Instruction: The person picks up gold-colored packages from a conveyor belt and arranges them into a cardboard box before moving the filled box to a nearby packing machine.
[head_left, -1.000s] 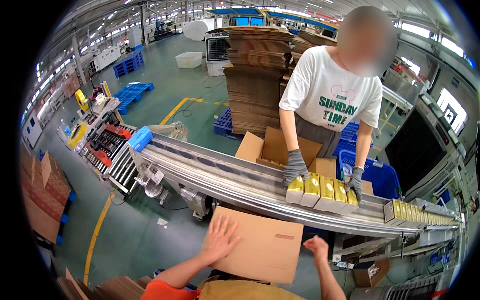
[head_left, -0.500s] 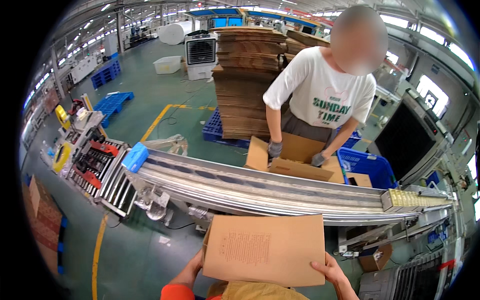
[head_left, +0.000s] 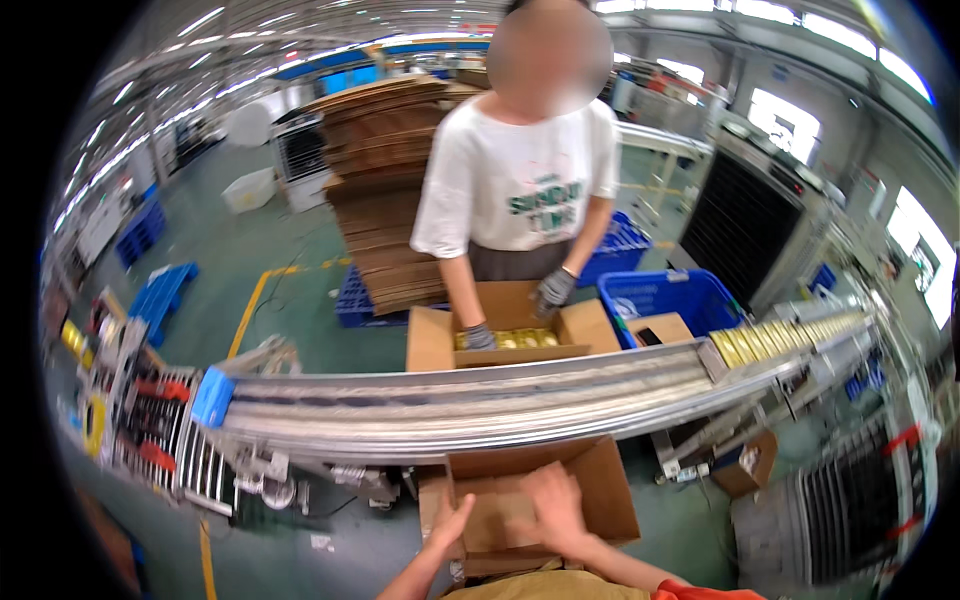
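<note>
An open cardboard box [head_left: 608, 490] stands in front of my body, on the near side of the conveyor. My left hand [head_left: 450, 525] is at the box's left edge, thumb and fingers apart, holding nothing. My right hand [head_left: 552, 508] reaches over the box's opening with its fingers spread and a little blurred; nothing shows in it. The brown inner walls and part of the bottom are visible.
A metal conveyor [head_left: 480, 400] crosses ahead, with yellow packs [head_left: 790, 338] at its right and a blue block [head_left: 212, 397] at its left. Across it, a gloved co-worker [head_left: 520, 180] handles an open carton [head_left: 432, 338] beside a blue crate [head_left: 670, 295]. Stacked cardboard [head_left: 380, 190] stands behind.
The box has turned from a closed face to its open top, and my hands have let go of its sides. My view has swung right. Yellow packs now show in the co-worker's carton.
</note>
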